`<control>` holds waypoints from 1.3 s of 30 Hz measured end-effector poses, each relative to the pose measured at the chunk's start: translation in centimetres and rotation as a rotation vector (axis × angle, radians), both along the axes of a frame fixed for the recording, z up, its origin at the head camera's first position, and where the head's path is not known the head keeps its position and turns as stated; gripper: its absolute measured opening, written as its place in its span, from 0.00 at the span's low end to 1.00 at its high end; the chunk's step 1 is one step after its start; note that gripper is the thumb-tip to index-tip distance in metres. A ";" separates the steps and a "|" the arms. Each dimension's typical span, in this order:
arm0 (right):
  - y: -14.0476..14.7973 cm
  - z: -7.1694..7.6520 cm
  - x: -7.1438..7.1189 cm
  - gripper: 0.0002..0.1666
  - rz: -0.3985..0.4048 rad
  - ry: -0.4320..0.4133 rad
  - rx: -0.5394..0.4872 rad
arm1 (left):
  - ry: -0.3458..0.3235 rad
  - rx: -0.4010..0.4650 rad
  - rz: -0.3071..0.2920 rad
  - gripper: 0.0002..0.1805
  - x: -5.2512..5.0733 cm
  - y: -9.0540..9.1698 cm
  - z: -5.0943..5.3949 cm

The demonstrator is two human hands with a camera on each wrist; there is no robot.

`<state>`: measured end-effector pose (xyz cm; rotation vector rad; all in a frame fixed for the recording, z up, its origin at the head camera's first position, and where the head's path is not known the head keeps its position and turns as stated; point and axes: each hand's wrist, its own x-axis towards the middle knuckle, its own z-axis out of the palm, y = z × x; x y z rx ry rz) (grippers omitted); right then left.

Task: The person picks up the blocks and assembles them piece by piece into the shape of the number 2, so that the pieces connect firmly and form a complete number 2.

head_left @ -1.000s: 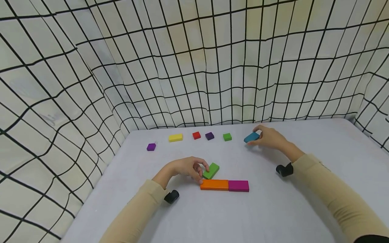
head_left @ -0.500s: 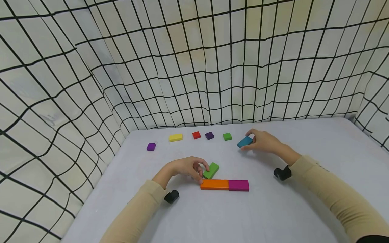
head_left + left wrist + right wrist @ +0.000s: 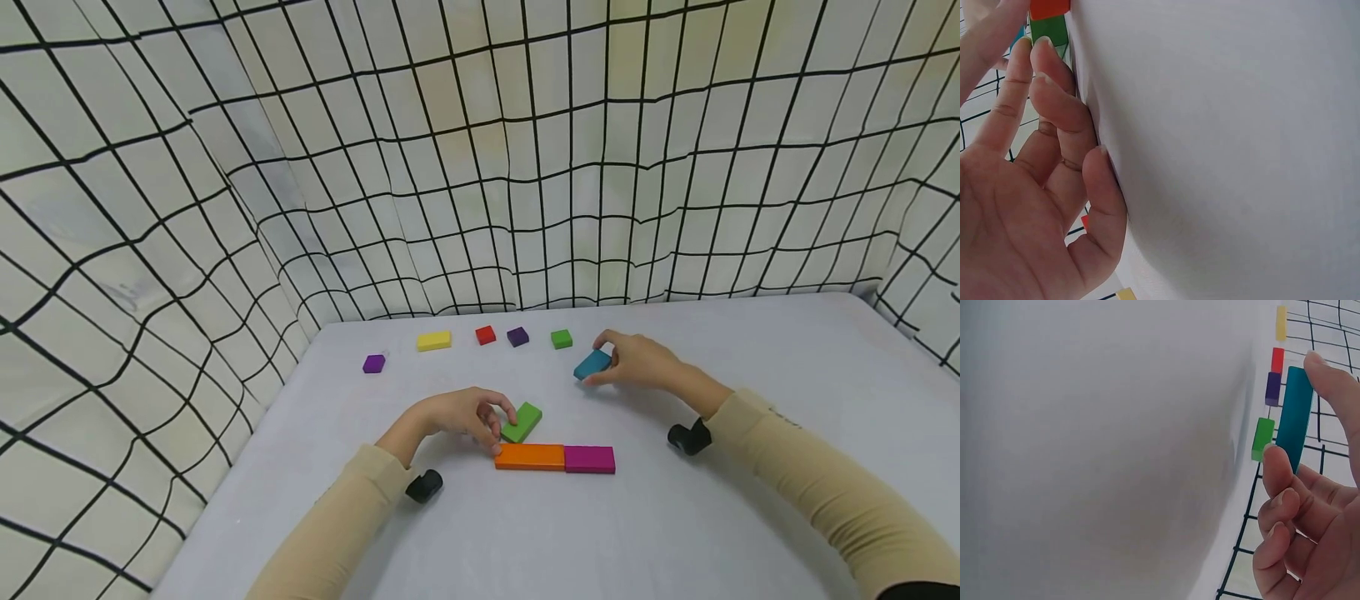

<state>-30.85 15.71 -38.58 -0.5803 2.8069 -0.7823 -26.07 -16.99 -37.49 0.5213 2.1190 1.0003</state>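
"Which blocks line up so far?"
"Orange and magenta, end to end; the left hand, fingers loose, touches orange and slanted lime just beyond it."
"And not yet?"
"Blue, pinched in the right hand; yellow, red, indigo, violet and green lie separate towards the worktop's far edge."

We see a flat orange block, angled green block at its twelve o'clock, gripped blue block at one.

Lab-type setup, blk grid netting, wht backing, wht tbl, blk wrist cams
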 end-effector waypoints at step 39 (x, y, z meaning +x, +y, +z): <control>-5.2 0.3 1.0 0.44 0.072 -0.003 0.092 | 0.001 -0.028 0.006 0.18 -0.1 0.1 -0.1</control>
